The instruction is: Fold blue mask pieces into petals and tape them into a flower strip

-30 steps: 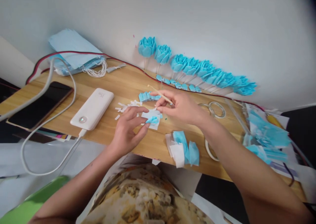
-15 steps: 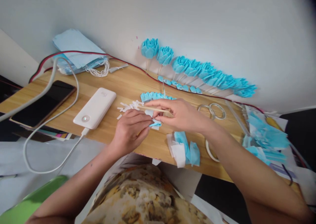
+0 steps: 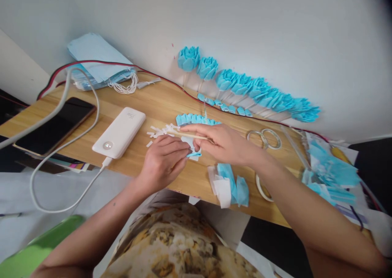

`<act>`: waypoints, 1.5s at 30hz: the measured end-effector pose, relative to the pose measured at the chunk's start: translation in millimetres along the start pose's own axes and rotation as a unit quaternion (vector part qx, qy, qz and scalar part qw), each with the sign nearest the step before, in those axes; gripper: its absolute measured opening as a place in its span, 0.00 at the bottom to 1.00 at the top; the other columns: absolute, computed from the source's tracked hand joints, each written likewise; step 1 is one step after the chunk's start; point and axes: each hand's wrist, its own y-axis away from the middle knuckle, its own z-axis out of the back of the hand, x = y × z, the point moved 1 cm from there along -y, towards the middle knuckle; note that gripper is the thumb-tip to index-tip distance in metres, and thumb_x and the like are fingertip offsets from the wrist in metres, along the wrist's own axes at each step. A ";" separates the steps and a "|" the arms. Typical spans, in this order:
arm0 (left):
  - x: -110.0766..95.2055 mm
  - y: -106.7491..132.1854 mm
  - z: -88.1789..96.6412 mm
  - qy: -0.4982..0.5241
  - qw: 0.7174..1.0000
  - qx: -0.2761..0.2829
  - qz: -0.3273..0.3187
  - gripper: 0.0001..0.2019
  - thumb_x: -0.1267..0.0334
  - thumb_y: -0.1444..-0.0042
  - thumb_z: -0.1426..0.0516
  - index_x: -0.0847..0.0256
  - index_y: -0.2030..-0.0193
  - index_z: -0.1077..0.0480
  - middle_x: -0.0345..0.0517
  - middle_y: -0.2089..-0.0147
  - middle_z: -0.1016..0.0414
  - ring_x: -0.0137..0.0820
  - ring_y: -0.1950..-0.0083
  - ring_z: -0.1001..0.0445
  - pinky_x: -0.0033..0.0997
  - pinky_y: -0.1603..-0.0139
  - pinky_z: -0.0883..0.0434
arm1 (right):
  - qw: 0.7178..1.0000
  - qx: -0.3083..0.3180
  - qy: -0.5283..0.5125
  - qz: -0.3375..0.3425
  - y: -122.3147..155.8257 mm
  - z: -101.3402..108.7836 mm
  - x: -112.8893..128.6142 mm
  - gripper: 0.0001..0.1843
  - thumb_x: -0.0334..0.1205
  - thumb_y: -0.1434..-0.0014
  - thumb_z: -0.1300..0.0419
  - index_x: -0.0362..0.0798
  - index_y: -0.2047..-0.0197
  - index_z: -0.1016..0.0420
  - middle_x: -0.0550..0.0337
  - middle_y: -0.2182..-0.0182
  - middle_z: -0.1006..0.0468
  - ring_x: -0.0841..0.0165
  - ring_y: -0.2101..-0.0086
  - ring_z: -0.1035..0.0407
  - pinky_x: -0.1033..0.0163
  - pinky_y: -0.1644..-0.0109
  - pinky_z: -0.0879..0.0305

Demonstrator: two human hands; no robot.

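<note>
My left hand (image 3: 165,159) is closed in a pinch at a small folded piece of blue fabric (image 3: 194,154), whose end sticks out past the fingertips. My right hand (image 3: 225,143) is closed with a thin wooden stick (image 3: 183,135) tucked in it, lying across above the left fingers. Both sets of fingertips almost meet, and what lies between them is partly hidden. Beneath them is a white piece (image 3: 187,140). Small white strips (image 3: 161,131) lie scattered just beyond my left hand. A row of folded blue pieces (image 3: 196,119) sits behind my right hand.
Blue fabric flowers on sticks (image 3: 241,84) lean along the wall. A phone (image 3: 55,124) and a white power bank (image 3: 119,133) with a cable lie left; stacked blue sheets (image 3: 101,61) behind. Tape rolls (image 3: 272,139), blue and white cut pieces (image 3: 228,184) and blue scraps (image 3: 332,165) are right.
My right fingertips have drawn slightly away from the left ones, and its thumb has curled in a little. The left hand keeps its pinch. The whole view has shifted slightly.
</note>
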 end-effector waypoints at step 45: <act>3.0 2.9 0.2 -0.004 1.000 -0.015 -0.016 0.07 0.73 0.40 0.42 0.61 0.57 0.25 0.48 0.58 0.17 0.36 0.57 0.24 0.41 0.54 0.30 | 0.998 0.010 -0.059 -0.018 0.8 6.6 -0.4 0.27 0.33 0.35 0.50 0.52 0.33 0.34 0.65 0.67 0.18 0.74 0.75 0.34 0.67 0.67 0.40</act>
